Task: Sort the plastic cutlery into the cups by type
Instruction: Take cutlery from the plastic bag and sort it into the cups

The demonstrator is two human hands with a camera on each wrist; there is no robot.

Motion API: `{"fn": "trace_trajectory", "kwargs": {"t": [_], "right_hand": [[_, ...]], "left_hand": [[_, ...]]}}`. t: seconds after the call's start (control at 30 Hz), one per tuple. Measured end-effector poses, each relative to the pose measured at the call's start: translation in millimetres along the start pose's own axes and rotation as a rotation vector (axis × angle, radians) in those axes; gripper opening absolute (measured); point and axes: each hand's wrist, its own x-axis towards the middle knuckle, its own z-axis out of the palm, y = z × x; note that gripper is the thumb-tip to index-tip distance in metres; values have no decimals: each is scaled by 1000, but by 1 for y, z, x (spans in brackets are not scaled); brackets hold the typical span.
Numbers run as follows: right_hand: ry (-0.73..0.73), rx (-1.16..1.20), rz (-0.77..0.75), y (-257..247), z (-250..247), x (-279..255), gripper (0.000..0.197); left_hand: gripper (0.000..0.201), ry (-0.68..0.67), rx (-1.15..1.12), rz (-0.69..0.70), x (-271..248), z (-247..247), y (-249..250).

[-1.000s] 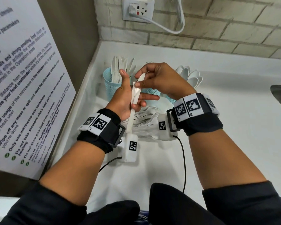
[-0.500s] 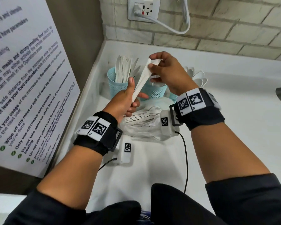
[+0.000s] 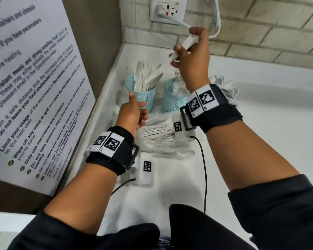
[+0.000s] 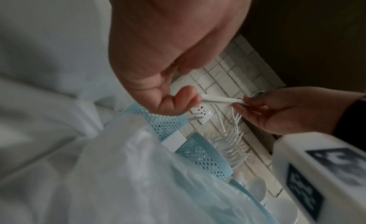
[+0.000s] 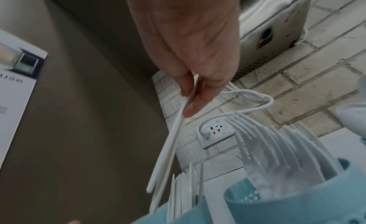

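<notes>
My right hand (image 3: 192, 56) pinches a white plastic knife (image 3: 177, 51) by its handle between thumb and fingers (image 5: 190, 89), holding it in the air above the knife cup (image 3: 143, 95), blade slanting down towards the blades already standing in it. My left hand (image 3: 134, 114) hangs just in front of the knife cup, fingers loosely curled and gripping nothing that I can see. Taking the knife cup as my mark: it stands at the back of the white counter (image 3: 260, 141), nearest the corner, and it is already well stocked with knives; the fork cup (image 3: 172, 100) sits just beside it on the side away from the corner, bristling with tines; beyond that again the spoons (image 3: 226, 85) fan up from a third cup that my right wrist mostly hides. So all three kinds are already going into their places, and I judge the sorting to be well along. It is not finished, though: in front of the knife cup a loose pile of cutlery (image 3: 161, 134) lies flat on the counter, forks plainly among it, partly in clear plastic wrapping, and the knife I hold is not yet in its cup
</notes>
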Motion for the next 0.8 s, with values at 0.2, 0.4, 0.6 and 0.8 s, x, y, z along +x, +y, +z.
{"fn": "trace_trajectory", "kwargs": {"t": [0.2, 0.4, 0.6, 0.8], "right_hand": [[-143, -221, -165, 23, 29, -15, 29], [-584, -767, -225, 37, 36, -25, 28], [-482, -827, -202, 0, 9, -8, 27], [-1095, -1171, 292, -24, -34, -10, 20]], "left_hand": [[19, 30, 121, 18, 2, 0, -5], [18, -12, 183, 46, 1, -1, -7], [16, -183, 542, 195, 3, 7, -12], [26, -319, 1252, 362, 9, 26, -14]]}}
